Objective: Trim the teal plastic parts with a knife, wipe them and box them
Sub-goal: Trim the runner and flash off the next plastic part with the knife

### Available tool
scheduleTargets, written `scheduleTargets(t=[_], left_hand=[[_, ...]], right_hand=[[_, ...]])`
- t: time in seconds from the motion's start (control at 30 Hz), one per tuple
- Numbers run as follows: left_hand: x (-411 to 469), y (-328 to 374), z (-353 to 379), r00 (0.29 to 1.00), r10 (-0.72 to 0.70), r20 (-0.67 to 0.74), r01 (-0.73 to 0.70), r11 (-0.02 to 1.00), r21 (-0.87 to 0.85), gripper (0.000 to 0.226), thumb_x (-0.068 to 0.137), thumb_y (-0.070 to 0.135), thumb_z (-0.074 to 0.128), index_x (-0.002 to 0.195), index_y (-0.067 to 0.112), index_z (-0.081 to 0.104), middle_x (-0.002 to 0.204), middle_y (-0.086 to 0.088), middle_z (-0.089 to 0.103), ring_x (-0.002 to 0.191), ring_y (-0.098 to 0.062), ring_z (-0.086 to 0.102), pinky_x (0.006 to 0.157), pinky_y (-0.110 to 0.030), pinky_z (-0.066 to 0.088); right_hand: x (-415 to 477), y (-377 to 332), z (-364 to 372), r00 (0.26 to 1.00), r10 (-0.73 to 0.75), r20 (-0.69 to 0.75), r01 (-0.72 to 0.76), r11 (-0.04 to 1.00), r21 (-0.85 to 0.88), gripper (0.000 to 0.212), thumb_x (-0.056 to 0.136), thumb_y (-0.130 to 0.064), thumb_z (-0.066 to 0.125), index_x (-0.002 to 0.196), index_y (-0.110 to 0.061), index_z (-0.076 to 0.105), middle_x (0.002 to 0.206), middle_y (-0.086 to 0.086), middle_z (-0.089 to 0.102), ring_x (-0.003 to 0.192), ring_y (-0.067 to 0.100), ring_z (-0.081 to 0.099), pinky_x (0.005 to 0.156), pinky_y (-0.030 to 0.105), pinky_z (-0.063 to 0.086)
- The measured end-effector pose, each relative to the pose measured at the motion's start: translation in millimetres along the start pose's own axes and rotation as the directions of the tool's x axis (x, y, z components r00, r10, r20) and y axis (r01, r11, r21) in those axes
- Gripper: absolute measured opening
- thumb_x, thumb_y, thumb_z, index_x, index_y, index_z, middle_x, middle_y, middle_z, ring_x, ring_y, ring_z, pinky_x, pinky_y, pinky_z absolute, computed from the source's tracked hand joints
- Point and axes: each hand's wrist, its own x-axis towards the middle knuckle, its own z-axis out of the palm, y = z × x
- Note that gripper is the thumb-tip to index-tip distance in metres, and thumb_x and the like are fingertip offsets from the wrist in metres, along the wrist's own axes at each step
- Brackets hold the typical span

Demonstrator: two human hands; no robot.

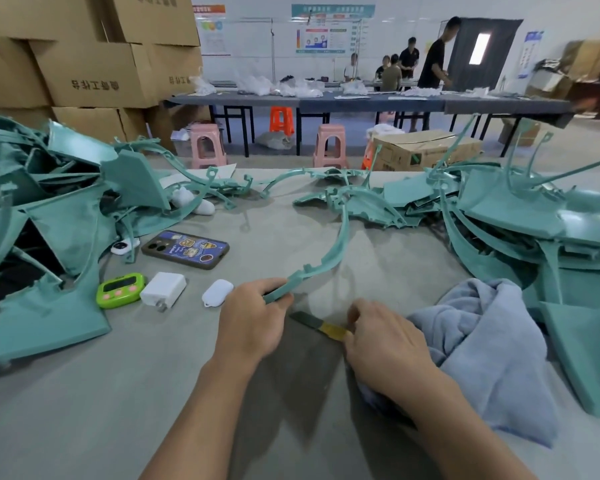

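My left hand (257,317) grips the near end of a long curved teal plastic strip (329,258) that arcs away over the grey table. My right hand (385,341) pinches the yellow-wrapped handle of a flat knife (317,323) that lies on the table, its dark blade pointing left toward my left hand. A blue-grey towel (489,344) lies crumpled just right of my right hand. Heaps of teal plastic parts (49,216) fill the left side, and another teal pile (541,230) fills the right.
A phone (185,250), a green timer (120,290), a white charger (163,289) and a white earbud case (217,292) lie left of my hands. Cardboard boxes (94,71) are stacked at back left. An open box (426,148) and stools stand beyond the table; people work at a far table.
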Motion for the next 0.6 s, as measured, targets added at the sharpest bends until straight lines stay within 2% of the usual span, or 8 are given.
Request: scheduleTargets(t=[0.13, 0.2, 0.27, 0.33, 0.4, 0.5, 0.53, 0.6], left_hand=[[3.5, -5.2, 0.9, 1.0, -0.01, 0.013, 0.01, 1.0, -0.01, 0.034, 0.082, 0.034, 0.058, 0.07, 0.066, 0.063, 0.079, 0.015, 0.068, 0.081, -0.003, 0.058, 0.056, -0.015, 0.045], [5.3, -8.2, 0.9, 1.0, -0.017, 0.019, 0.017, 1.0, -0.025, 0.026, 0.081, 0.033, 0.057, 0.072, 0.055, 0.068, 0.071, 0.011, 0.065, 0.071, -0.007, 0.056, 0.056, -0.011, 0.042], [4.4, -9.7, 0.7, 0.999, -0.029, 0.026, 0.029, 0.999, -0.026, 0.018, 0.08, 0.029, 0.056, 0.076, 0.04, 0.069, 0.059, 0.004, 0.055, 0.06, -0.013, 0.046, 0.054, -0.014, 0.039], [2.3, -9.9, -0.8, 0.999, -0.027, 0.029, 0.028, 0.999, -0.028, 0.021, 0.08, 0.024, 0.055, 0.072, 0.038, 0.068, 0.051, 0.01, 0.045, 0.054, -0.012, 0.04, 0.05, -0.014, 0.037], [0.4, -9.2, -2.8, 1.0, -0.013, 0.02, 0.013, 1.0, -0.014, 0.028, 0.079, 0.018, 0.053, 0.066, 0.04, 0.065, 0.048, 0.012, 0.04, 0.053, -0.011, 0.037, 0.048, -0.013, 0.035], [-0.7, -8.1, -3.9, 1.0, 0.006, 0.008, -0.006, 1.0, -0.005, 0.043, 0.078, 0.014, 0.051, 0.067, 0.053, 0.066, 0.053, 0.019, 0.055, 0.058, -0.003, 0.051, 0.053, -0.008, 0.038], [-1.0, -8.3, -3.8, 1.0, 0.012, 0.003, -0.012, 1.0, -0.003, 0.049, 0.078, 0.014, 0.05, 0.071, 0.059, 0.067, 0.059, 0.021, 0.061, 0.063, 0.0, 0.055, 0.054, -0.008, 0.04], [-1.6, -9.6, -2.0, 1.0, 0.031, 0.0, -0.031, 0.999, 0.019, 0.053, 0.076, 0.014, 0.048, 0.075, 0.064, 0.066, 0.071, 0.016, 0.067, 0.073, -0.004, 0.059, 0.056, -0.015, 0.045]], right_hand=[[3.0, 2.3, 1.1, 0.997, -0.073, -0.007, 0.073, 0.997, -0.005, 0.012, 0.094, -0.019, 0.056, 0.101, -0.028, 0.06, 0.107, -0.003, 0.054, 0.095, 0.024, 0.059, 0.075, 0.033, 0.042], [5.2, 3.9, -1.0, 0.997, -0.079, 0.015, 0.079, 0.997, -0.01, 0.011, 0.091, -0.016, 0.058, 0.097, -0.025, 0.062, 0.102, -0.002, 0.055, 0.089, 0.024, 0.057, 0.073, 0.033, 0.043], [6.8, 9.1, -4.2, 0.995, -0.088, 0.047, 0.086, 0.996, 0.027, 0.011, 0.087, -0.012, 0.057, 0.088, -0.023, 0.061, 0.094, -0.001, 0.061, 0.084, 0.025, 0.059, 0.071, 0.035, 0.048], [6.7, 16.8, -5.1, 0.99, -0.125, 0.062, 0.12, 0.99, 0.073, 0.012, 0.086, -0.011, 0.056, 0.08, -0.022, 0.058, 0.086, -0.001, 0.064, 0.081, 0.024, 0.06, 0.072, 0.038, 0.052], [6.5, 25.7, -6.3, 0.984, -0.17, 0.049, 0.164, 0.98, 0.109, 0.015, 0.085, -0.012, 0.058, 0.076, -0.022, 0.054, 0.079, -0.003, 0.063, 0.075, 0.02, 0.058, 0.069, 0.034, 0.05], [7.7, 39.6, -10.9, 0.984, -0.176, 0.006, 0.166, 0.94, 0.299, 0.019, 0.083, -0.005, 0.064, 0.073, -0.02, 0.056, 0.066, -0.003, 0.062, 0.062, 0.011, 0.053, 0.061, 0.025, 0.043], [7.9, 43.9, -12.2, 0.987, -0.161, -0.002, 0.148, 0.901, 0.409, 0.019, 0.085, -0.002, 0.066, 0.075, -0.017, 0.058, 0.065, -0.001, 0.064, 0.061, 0.01, 0.053, 0.063, 0.026, 0.044], [8.8, 50.7, -13.0, 0.993, -0.117, -0.012, 0.1, 0.791, 0.604, 0.012, 0.088, 0.002, 0.068, 0.083, -0.006, 0.061, 0.072, 0.011, 0.07, 0.066, 0.014, 0.059, 0.068, 0.032, 0.047]])
